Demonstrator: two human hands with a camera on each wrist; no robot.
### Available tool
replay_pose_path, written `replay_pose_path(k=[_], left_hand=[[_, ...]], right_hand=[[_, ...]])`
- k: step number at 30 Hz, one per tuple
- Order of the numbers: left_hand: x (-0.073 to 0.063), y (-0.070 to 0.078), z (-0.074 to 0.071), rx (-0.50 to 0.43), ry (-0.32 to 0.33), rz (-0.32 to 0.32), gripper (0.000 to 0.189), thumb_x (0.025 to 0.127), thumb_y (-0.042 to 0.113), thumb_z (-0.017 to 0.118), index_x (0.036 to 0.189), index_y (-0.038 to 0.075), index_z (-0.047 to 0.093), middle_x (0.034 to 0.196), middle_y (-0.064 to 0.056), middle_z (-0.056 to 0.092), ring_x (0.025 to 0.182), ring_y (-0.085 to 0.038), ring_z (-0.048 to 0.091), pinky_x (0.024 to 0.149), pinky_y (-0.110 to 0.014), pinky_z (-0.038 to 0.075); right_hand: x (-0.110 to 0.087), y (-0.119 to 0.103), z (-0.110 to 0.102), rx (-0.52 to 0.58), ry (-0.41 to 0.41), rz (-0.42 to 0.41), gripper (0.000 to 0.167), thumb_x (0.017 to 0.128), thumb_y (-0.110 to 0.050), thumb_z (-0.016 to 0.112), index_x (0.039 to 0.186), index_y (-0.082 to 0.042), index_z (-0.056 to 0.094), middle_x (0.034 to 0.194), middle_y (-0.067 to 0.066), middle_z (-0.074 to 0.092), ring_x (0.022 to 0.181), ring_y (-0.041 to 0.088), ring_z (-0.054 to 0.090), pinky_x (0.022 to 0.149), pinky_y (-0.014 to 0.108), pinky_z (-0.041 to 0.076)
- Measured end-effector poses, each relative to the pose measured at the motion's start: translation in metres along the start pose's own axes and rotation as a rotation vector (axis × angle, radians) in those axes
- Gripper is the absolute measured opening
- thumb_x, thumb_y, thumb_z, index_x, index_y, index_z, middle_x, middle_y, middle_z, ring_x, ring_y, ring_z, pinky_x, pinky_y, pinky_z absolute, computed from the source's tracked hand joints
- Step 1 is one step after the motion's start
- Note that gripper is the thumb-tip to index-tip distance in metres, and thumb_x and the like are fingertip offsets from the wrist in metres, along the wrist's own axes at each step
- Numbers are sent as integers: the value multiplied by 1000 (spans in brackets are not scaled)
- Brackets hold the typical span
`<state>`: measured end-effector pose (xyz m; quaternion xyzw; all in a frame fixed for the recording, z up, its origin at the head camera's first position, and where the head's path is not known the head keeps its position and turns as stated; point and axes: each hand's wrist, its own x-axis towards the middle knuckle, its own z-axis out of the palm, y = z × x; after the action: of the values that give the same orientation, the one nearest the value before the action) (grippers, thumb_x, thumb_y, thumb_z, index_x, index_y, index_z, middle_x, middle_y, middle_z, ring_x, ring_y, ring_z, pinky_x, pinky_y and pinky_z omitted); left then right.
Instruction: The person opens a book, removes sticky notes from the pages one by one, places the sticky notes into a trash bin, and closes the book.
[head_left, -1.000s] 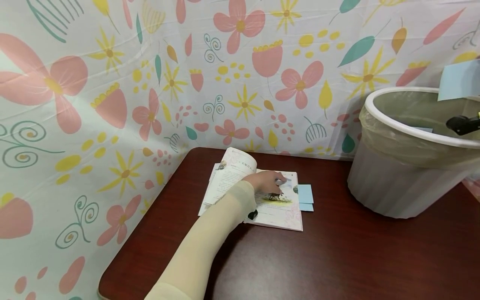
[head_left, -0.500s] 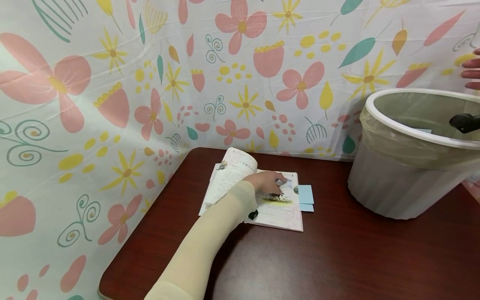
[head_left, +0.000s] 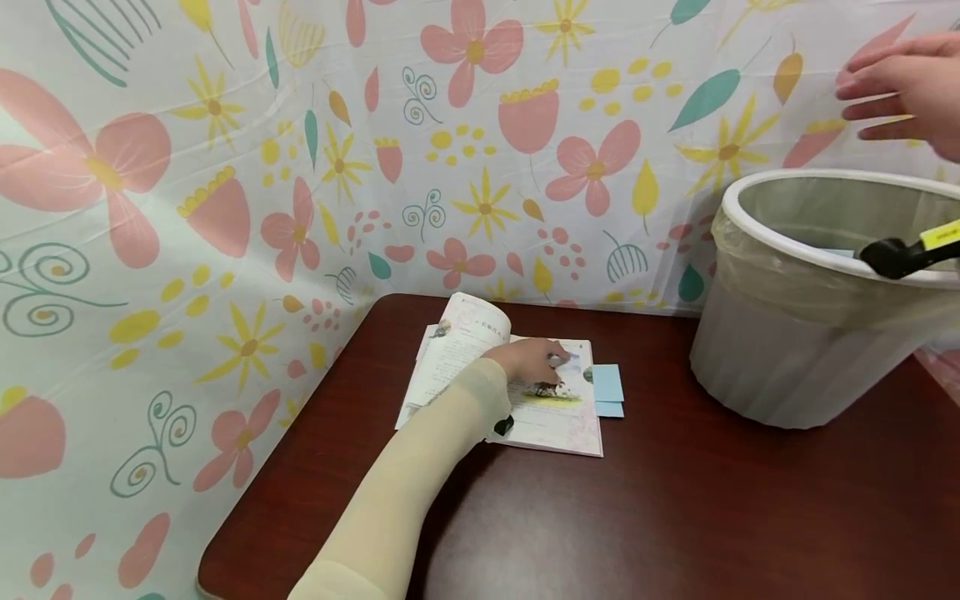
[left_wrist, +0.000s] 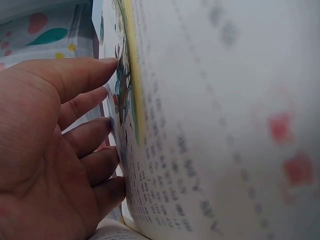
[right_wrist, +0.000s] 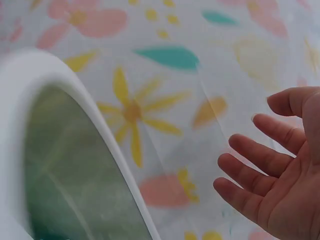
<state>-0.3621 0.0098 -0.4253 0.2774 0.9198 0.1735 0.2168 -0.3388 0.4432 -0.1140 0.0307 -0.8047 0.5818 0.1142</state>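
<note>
An open book [head_left: 555, 433] lies on the table, its left pages curling up. My left hand [head_left: 532, 360] rests on the right page over a printed picture. In the left wrist view the fingertips [left_wrist: 102, 162] touch the page, fingers loosely bent and gripping nothing. Light blue paper slips [head_left: 608, 383] stick out past the book's right edge. At the upper right, my right hand [head_left: 911, 92] hangs above the bin [head_left: 780, 358] with spread, relaxed fingers and holds nothing. A bit of light blue paper [head_left: 838, 252] shows inside the bin.
The bin has a white rim [right_wrist: 92, 102] and a translucent liner [head_left: 742, 258] folded over it. A black piece with a yellow label [head_left: 896, 257], below the right hand, overlaps the rim. A flower-printed cloth [head_left: 480, 167] hangs behind the dark wooden table [head_left: 675, 508].
The light blue sheet seen above the bin a second ago is gone from there. My right hand has come into view from the right edge, moving left. The left hand stays on the book.
</note>
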Motion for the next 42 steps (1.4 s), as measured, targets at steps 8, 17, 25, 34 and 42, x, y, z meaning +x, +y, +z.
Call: replay_pose_path(k=[8, 17, 25, 34, 42], left_hand=[[-1, -2, 1, -2, -3, 7, 54, 99, 35, 68, 150, 39, 52, 163, 12, 42, 148, -17, 45, 112, -38, 47], [-4, -2, 1, 5, -10, 12, 54, 100, 34, 66, 152, 37, 51, 165, 10, 39, 148, -18, 45, 110, -38, 48], [-2, -2, 1, 18, -13, 3, 54, 100, 35, 66, 152, 37, 50, 163, 9, 42, 148, -17, 45, 113, -39, 46], [-3, -4, -2, 28, -17, 9, 55, 100, 35, 66, 153, 33, 50, 167, 7, 35, 151, -18, 42, 119, -41, 41], [-2, -6, -1, 46, 0, 16, 55, 99, 35, 66, 152, 34, 50, 163, 6, 43, 145, -18, 48, 115, -41, 45]], right_hand=[[-64, -17, 101, -257, -50, -247, 25, 101, -18, 64, 123, -28, 71, 101, -29, 68, 87, -11, 63, 70, 3, 47], [-110, 24, 188, -480, -210, -432, 43, 98, -21, 69, 140, -10, 63, 139, 12, 67, 99, -17, 57, 82, 0, 43], [-125, 80, 238, -424, -321, -370, 39, 102, -21, 63, 140, -11, 63, 138, 15, 67, 128, 33, 64, 102, 41, 52], [-130, 155, 280, -252, -471, -201, 41, 105, -24, 59, 143, -8, 59, 139, 20, 65, 129, 37, 63, 97, 34, 56], [-137, 192, 299, -207, -529, -33, 52, 105, -25, 59, 151, -3, 48, 154, 27, 49, 144, 45, 47, 112, 63, 43]])
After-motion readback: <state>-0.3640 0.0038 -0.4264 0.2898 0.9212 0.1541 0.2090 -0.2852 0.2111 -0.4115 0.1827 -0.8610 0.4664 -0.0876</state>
